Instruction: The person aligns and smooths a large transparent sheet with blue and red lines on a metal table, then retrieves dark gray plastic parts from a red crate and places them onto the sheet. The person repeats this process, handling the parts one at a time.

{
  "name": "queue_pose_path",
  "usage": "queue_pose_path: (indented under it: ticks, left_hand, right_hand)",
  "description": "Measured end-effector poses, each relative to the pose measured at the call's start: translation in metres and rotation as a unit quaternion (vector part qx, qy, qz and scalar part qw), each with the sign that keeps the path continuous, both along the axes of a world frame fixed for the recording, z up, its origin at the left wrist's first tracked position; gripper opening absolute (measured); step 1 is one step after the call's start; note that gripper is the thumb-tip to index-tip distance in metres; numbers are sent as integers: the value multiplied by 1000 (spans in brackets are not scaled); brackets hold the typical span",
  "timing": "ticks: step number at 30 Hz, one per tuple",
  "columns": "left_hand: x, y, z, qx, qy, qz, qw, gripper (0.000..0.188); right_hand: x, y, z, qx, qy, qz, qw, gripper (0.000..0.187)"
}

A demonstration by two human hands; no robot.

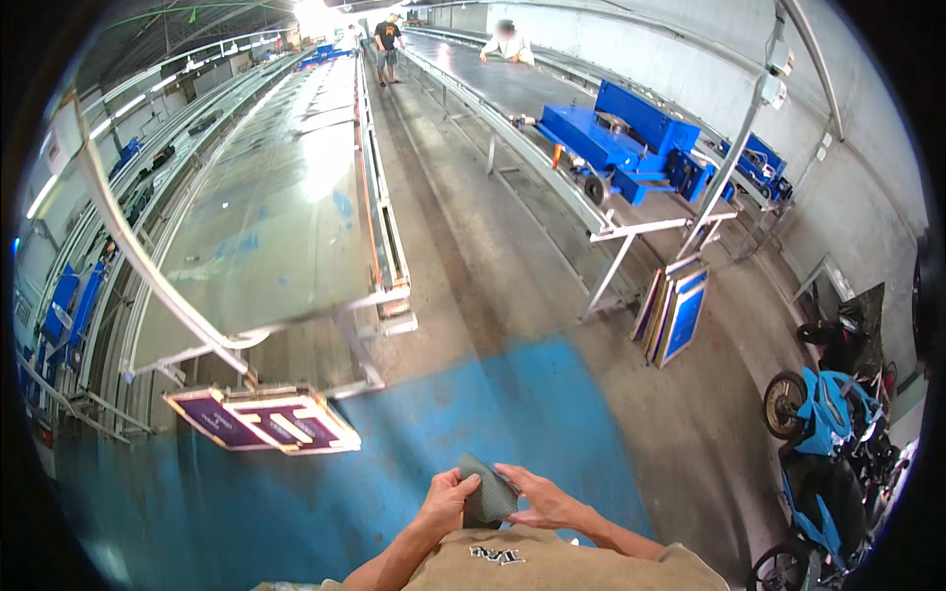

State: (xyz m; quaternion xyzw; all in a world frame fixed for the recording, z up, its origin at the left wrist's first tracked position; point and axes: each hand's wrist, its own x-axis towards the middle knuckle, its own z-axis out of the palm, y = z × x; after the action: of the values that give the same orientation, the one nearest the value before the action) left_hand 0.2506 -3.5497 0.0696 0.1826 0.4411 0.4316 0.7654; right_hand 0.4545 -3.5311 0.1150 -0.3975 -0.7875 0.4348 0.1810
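While the left hand (439, 502) pinches a grey-green piece (487, 497), the right hand (545, 500) flanks it, fingers (513, 474) spread.
Its long axis points away from the shirt (572, 563), tilting left.

The thing is one small, flat, dark grey-green piece (489, 495); whether it is cloth or some other soft material, I cannot tell. Its surface appears dull, with a fine, regular texture of small marks. The outline is uneven, having four sides or so, and the upper end rises to a blunt point on the left. It is held in the air, tilted, just before the person's chest. The left hand (445, 502) pinches it at the left edge, with the thumb lying upon its face. At the right edge are the fingers of the right hand (540, 500), curved around that side.
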Motion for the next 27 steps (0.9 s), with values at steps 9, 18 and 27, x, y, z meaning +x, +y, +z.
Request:
queue_pose_path:
  ticks: [9, 18, 27]
  left_hand:
    - [-3, 226, 11, 104, 49, -32, 993, 19]
    - [-8, 434, 44, 50, 88, 138, 985, 17]
    - [-38, 664, 28, 51, -93, 201, 974, 20]
  right_hand:
    - [-11, 206, 11, -75, 111, -108, 985, 65]
    - [-38, 457, 14, 13, 136, -54, 989, 34]
    - [-76, 694, 10, -85, 126, -101, 983, 35]
